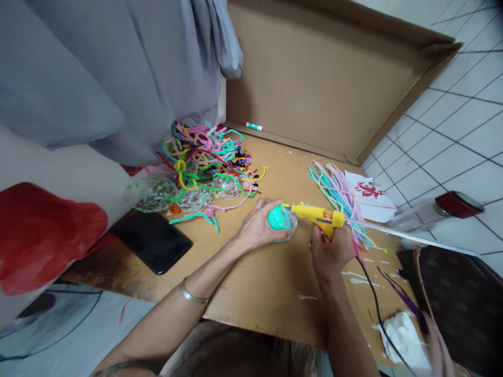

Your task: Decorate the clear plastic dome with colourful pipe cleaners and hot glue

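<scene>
Item: teal ball [280, 220], on the cardboard work board [251, 283], just right of the pipe-cleaner heap [208, 157]. Left hand [257, 226] cups it, fingers curled round. Right hand [330, 251] grips the yellow glue gun [316, 214], fingers closed on its handle, nozzle touching the ball. Advice: brace the ball, squeeze gently, keep fingertips off the nozzle.

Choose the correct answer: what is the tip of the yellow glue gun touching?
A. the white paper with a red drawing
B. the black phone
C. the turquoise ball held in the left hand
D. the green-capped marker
C: the glue gun, gripped by the right hand, has its nozzle against the turquoise ball, which the left hand holds on the cardboard surface.
</scene>
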Demonstrator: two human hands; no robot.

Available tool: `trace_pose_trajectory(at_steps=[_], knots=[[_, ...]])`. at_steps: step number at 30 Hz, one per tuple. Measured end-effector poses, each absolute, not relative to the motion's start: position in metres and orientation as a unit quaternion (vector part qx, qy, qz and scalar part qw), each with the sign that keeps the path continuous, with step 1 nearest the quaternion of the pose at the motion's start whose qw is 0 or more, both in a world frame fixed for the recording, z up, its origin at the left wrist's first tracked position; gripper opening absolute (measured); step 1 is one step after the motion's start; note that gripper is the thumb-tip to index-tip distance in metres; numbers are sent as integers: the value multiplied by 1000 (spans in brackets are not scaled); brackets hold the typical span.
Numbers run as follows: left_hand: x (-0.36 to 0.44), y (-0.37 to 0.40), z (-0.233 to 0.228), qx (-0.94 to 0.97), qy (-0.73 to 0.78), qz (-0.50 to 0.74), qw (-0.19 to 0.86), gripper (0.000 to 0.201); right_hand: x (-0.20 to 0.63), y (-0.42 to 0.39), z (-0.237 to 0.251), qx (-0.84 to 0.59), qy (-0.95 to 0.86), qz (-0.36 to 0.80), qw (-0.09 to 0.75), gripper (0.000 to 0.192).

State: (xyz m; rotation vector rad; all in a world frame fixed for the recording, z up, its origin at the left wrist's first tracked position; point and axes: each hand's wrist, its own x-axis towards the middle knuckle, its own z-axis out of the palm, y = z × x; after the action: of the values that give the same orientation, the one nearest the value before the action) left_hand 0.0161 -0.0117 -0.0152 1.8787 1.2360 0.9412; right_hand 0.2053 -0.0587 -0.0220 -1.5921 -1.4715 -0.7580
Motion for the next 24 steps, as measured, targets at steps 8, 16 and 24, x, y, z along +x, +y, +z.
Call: trace_pose_trajectory(at_steps=[8,16,24], knots=[[17,-13,-14,721,480,359,349,77,204,-62,-19,-634,-595,-283,405,7],[17,-12,-16,725,478,356,345,79,206,-62,-18,-608,-610,-303,409,6],[16,-11,-17,727,477,356,340,78,209,-64,-18,-599,-616,-299,416,7]])
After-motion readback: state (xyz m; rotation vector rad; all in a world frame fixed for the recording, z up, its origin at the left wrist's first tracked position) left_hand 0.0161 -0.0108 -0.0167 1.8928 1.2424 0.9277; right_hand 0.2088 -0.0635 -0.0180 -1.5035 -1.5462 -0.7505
